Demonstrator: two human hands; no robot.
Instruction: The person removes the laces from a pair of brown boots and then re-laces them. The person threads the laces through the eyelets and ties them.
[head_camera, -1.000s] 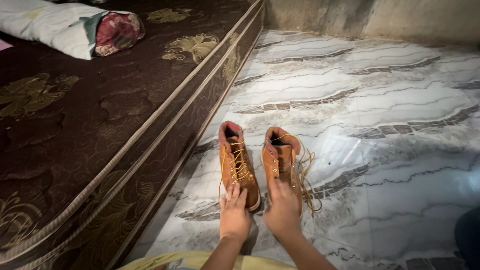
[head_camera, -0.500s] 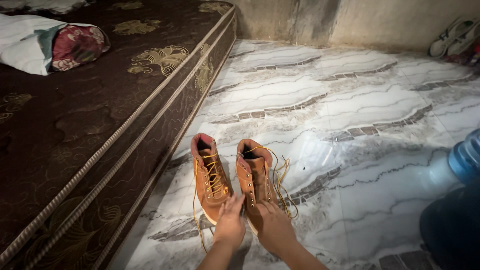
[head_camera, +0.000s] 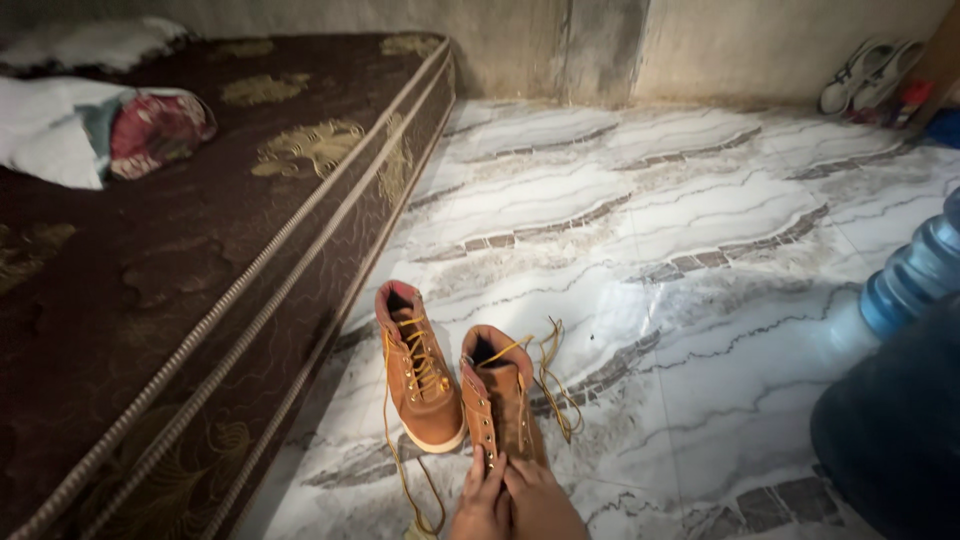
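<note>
Presently: both hands, left hand (head_camera: 483, 500) and right hand (head_camera: 540, 503), fingers flat, gripping nothing, rest on toe of unlaced tan suede boot (head_camera: 502, 405) on marbled tile floor (head_camera: 700, 250); laced twin boot (head_camera: 422, 370) beside. Risk: loose yellow laces (head_camera: 555, 385) snagging, boot tipping.

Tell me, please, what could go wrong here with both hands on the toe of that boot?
1. The right boot has long yellow laces trailing loose over the tiled floor; they could snag or drag if it is pulled.
2. The left boot stands close beside it, and its lace runs near the left hand and right hand, so it may tangle or tip.
</note>
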